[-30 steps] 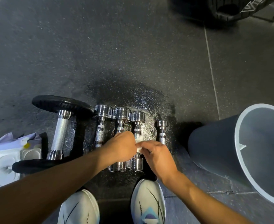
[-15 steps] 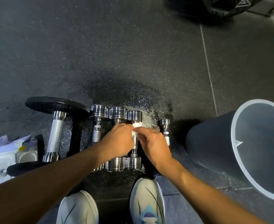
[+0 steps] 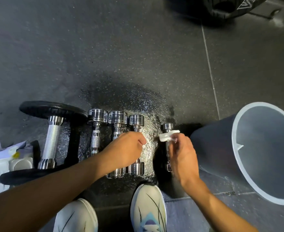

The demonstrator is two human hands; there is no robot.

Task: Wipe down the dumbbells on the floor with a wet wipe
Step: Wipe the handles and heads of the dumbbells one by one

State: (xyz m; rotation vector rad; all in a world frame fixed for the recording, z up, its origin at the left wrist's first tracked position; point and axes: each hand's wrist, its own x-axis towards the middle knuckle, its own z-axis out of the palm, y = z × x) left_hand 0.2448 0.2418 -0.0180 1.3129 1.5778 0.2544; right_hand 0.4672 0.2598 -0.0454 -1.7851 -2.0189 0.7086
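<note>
**Fig. Wiping the smallest dumbbell: hazards and grip.**

**Hazards (judged).** The smallest dumbbell (image 3: pixel 167 126) lies on the floor directly under the right grip (image 3: pixel 183 153), apart from the other dumbbells, and nothing visible braces it. It looks light and its heads are round, so a sideways stroke could roll it outward against the grey bin (image 3: pixel 213 148), which stands just beyond the grip's outer side. It could equally roll inward across the glossy wet patch (image 3: pixel 148 143) between the two grips. That patch reaches back toward the shoe (image 3: pixel 148 206) below the right wrist, so footing there may be slippery. The wet wipe (image 3: pixel 169 137) is bunched into a small wad. In that shape it may clean only a narrow strip of metal, and a fingertip hold could let it slip out on a firm stroke.

**Right grip.** The opening is narrow: the fingertips pinch the wipe at the far end of the hand. The wad rests over the top of the smallest dumbbell's handle, just below its far head. The palm hides most of the handle, and the near head shows at the grip's inner edge. Whether the wad presses the metal or only hovers over it cannot be told.

**Left grip.** The left grip (image 3: pixel 126 149) has its fingers curled into a loose fist above the handles of two chrome dumbbells. The nearer of these, the third dumbbell (image 3: pixel 136 120), has heads showing beyond the knuckles and below the heel of the hand. Whether the fist clasps a handle or holds nothing cannot be told.
</note>
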